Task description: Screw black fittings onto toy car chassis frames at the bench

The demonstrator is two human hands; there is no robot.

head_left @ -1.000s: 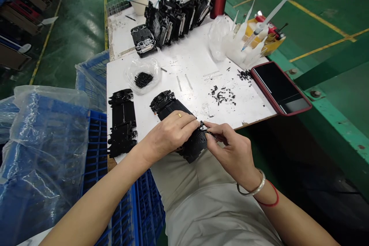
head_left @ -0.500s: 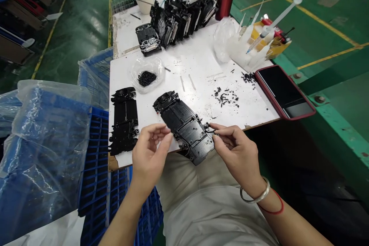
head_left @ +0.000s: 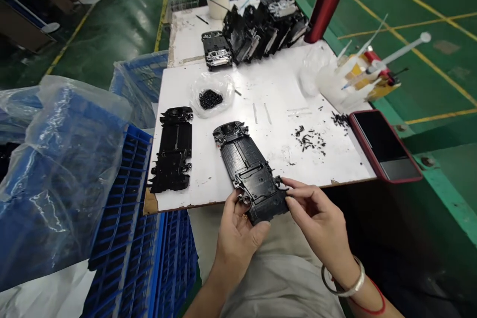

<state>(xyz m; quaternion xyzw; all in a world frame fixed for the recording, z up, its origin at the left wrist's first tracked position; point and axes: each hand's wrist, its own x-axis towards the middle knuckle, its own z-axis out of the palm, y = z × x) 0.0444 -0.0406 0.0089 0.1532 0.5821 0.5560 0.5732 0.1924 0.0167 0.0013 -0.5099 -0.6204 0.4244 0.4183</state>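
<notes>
A black car chassis part [head_left: 253, 174] lies at an angle over the table's front edge. My left hand [head_left: 240, 231] grips its near left corner, with the thumb along the near end. My right hand [head_left: 316, 218] pinches the near right corner between thumb and fingers. To the left, a similar black chassis part [head_left: 173, 149] rests flat on the white table [head_left: 208, 179]. Beyond them sits a clear plastic bag [head_left: 227, 104] with small black pieces [head_left: 210, 99]. More small black pieces [head_left: 310, 140] are scattered at the right.
Several black assemblies [head_left: 261, 30] stand at the back beside a lidded cup [head_left: 216, 0]. A red-cased phone [head_left: 385, 146] lies at the right edge, near a holder with syringes [head_left: 357, 77] and a red post [head_left: 330, 2]. Blue crates [head_left: 122, 179] are at the left.
My left hand has moved from beside the chassis part to its near left corner and taken hold of it. My right hand remains on the right corner. The camera view has shifted.
</notes>
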